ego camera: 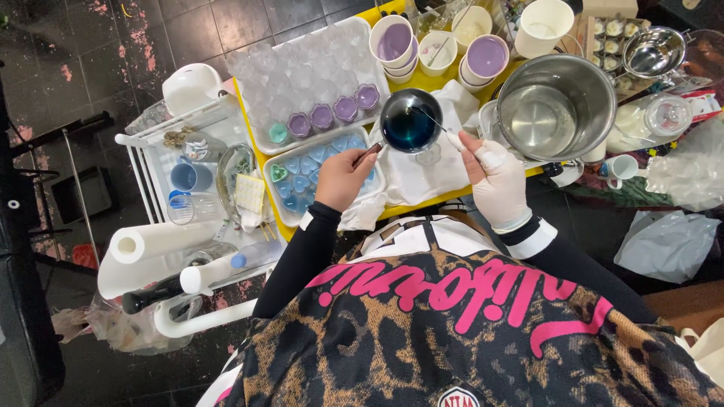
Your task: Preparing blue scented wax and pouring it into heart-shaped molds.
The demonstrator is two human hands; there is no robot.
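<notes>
Over the table's [434, 202] near edge my left hand [343, 179] grips the pot [411, 120] handle, steadying it while my gloved right hand [498, 185] pinches a stirring stick [431, 119]

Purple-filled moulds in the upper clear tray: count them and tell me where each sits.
4. They stand in a row along the near edge of the clear mould tray: one, next, third, last rightmost. A teal one sits left of them.
</notes>
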